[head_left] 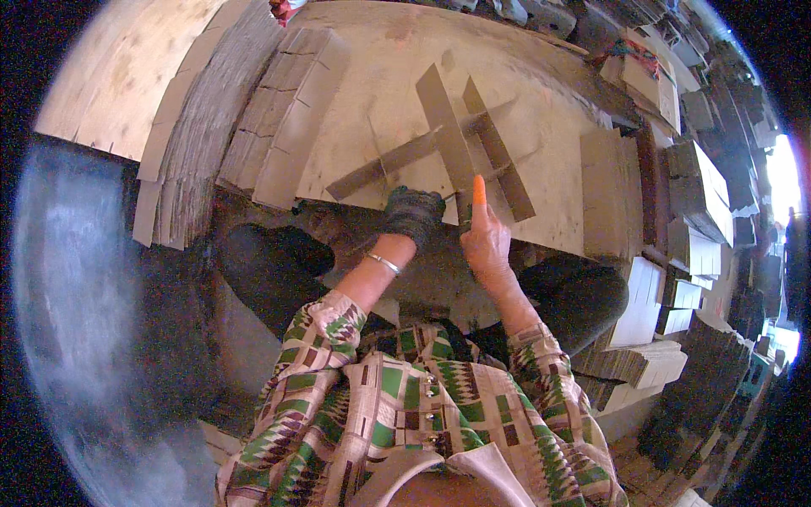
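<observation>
Slotted cardboard strips (446,127) cross one another in a partly interlocked grid on the wooden board in front of me. My left hand (414,211), in a dark glove, is closed at the near edge of the grid, below the left-pointing strip (372,173). What its fingers hold is hidden. My right hand (486,237) is bare except for an orange finger cover (479,191) on the index finger. It pinches the near end of a strip between thumb and fingers, with the index finger stretched along it. Another strip (498,156) lies just right of it.
Stacked cardboard strips (283,118) stand on the board's left side, beside a taller stack (198,127). Another upright stack (610,190) stands at the board's right edge. The wooden board (372,51) spans the work area. Several cardboard piles (701,186) crowd the far right.
</observation>
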Available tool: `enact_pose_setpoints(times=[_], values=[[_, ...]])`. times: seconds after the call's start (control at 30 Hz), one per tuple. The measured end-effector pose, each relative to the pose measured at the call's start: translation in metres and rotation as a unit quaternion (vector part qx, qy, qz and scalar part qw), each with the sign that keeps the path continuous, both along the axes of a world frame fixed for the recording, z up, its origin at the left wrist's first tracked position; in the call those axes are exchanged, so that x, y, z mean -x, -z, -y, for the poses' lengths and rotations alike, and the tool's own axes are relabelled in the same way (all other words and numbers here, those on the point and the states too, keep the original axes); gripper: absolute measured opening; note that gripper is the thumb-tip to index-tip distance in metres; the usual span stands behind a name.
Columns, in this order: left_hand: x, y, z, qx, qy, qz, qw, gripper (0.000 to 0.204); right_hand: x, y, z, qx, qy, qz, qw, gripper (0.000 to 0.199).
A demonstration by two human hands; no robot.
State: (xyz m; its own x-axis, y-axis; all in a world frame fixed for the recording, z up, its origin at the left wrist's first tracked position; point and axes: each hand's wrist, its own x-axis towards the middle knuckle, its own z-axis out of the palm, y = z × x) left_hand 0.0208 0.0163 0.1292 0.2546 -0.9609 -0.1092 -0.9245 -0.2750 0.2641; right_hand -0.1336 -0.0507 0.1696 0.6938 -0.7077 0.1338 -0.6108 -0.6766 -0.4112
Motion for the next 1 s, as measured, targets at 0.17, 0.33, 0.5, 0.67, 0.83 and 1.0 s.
enact_pose_setpoints(times=[0.17, 0.33, 0.5, 0.67, 0.83, 1.0], values=[[-0.002, 0.003, -0.004, -0.003, -0.008, -0.001, 1.000, 0.026, 0.006, 0.008, -0.003, 0.022, -0.008, 0.042, 0.999, 0.107], [0.003, -0.017, -0.003, -0.065, -0.016, -0.035, 0.997, 0.022, 0.001, 0.008, 0.000, -0.013, -0.017, -0.028, 0.999, 0.101], [0.005, -0.007, -0.005, -0.013, -0.050, -0.058, 0.997, 0.019, -0.004, 0.032, 0.024, -0.021, -0.066, -0.134, 0.988, 0.089], [-0.017, -0.022, 0.000, 0.016, -0.106, -0.132, 0.985, 0.040, 0.011, 0.019, 0.036, -0.034, -0.070, -0.068, 0.995, 0.085], [-0.097, -0.003, -0.025, 0.202, -0.341, 0.196, 0.897, 0.083, 0.044, 0.008, 0.081, 0.055, 0.126, 0.068, 0.988, 0.070], [-0.079, 0.038, 0.008, 0.021, -0.111, -0.200, 0.973, 0.095, 0.030, 0.106, 0.107, -0.222, 0.093, 0.033, 0.970, 0.062]])
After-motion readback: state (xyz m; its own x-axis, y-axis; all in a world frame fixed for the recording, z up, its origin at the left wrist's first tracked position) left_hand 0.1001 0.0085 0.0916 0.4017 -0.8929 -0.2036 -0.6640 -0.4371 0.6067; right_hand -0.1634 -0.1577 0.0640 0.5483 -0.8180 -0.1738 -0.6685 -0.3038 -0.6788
